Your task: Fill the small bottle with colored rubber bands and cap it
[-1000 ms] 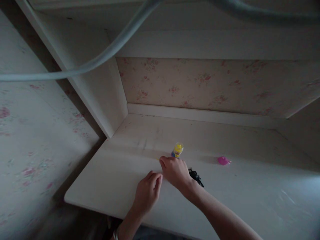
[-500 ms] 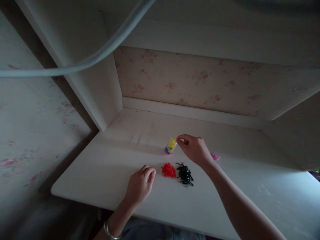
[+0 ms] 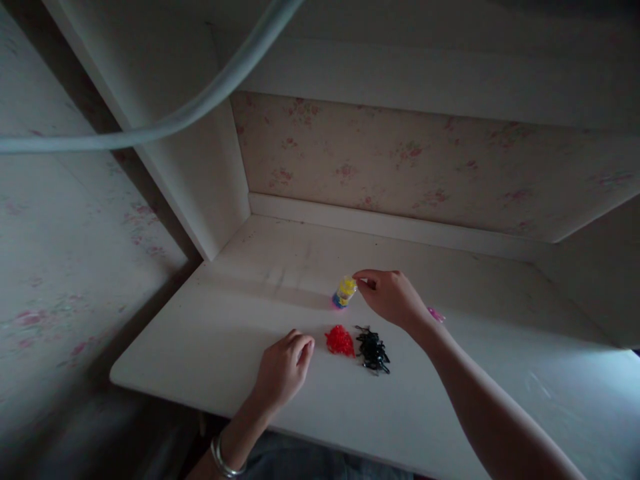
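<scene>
A small clear container [image 3: 345, 292] with yellow, blue and pink contents stands on the white desk [image 3: 210, 333]. My right hand [image 3: 393, 297] reaches over to it, with thumb and forefinger curled and touching its top. In front of it lie a small red pile [image 3: 339, 341] of tiny bands and a black pile [image 3: 373, 349] beside it. My left hand [image 3: 284, 367] rests on the desk just left of the red pile, fingers loosely curled, holding nothing I can see. A metal bangle [image 3: 222, 460] sits on my left wrist.
A pink lid-like piece [image 3: 436, 314] lies behind my right wrist, partly hidden. The desk sits in an alcove with floral wallpaper [image 3: 400, 160] behind, a white side panel [image 3: 200, 167] at left and a shelf above. A grey hose [image 3: 200, 107] hangs across the upper left.
My right hand left the piles in front and moved back to the small container. The red and black piles came into view. My left hand has stayed where it was.
</scene>
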`<state>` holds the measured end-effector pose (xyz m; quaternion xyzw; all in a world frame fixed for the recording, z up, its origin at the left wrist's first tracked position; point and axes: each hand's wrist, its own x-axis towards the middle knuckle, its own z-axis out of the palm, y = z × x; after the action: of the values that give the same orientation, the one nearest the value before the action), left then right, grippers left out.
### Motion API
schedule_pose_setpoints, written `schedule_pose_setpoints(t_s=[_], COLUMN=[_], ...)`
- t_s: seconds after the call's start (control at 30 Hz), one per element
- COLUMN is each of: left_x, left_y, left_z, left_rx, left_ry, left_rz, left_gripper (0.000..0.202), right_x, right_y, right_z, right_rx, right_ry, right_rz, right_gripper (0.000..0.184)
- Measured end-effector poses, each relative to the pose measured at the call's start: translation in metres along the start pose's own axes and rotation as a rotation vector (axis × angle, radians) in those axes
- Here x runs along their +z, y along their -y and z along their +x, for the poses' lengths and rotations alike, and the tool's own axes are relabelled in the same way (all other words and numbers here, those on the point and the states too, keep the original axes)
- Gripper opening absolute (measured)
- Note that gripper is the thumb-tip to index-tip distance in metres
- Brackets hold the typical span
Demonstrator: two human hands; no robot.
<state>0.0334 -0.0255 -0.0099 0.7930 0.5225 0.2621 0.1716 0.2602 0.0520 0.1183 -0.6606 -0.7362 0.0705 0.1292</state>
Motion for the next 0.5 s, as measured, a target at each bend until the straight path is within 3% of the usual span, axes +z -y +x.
schedule_pose_setpoints(t_s=[0.1,0.3,0.5], left_x=[-0.001,-0.002,-0.001], left_y=[-0.001,-0.003,-0.002], left_z=[0.0,0.001,0.0], left_rx=[0.005,-0.002,0.001], left_ry=[0.002,0.012,0.004], left_rz=[0.005,0.017,0.005], left_gripper=[0.024,0.023,0.023], right_x=[-0.004,-0.011,-0.018], right_y=[-0.002,0.002,0.015], right_z=[-0.002,0.002,0.016], right_rx=[-0.036,-0.112,-0.173], right_ry=[0.038,0.288,0.458], right_rz=[-0.002,-0.211,-0.32], right_gripper=[0.041,0.057,0.065])
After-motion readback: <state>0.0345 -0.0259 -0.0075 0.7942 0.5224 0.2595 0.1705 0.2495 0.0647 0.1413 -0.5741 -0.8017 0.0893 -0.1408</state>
